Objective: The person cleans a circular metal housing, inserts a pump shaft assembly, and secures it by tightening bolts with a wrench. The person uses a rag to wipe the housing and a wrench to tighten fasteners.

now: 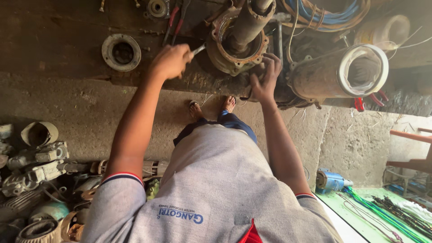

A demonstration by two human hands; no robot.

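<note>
Left hand fingers clenched round metal tool touching rusty pump housing; right hand fingers spread wide on housing's near side, on worktop.

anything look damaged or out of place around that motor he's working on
Nothing is spilled. The upright motor housing is rusty and opened up. The left hand grips a metal tool at its flange; the right hand rests on its side. A separate ring flange lies alone on the bench, and motor parts are heaped on the floor.
</note>
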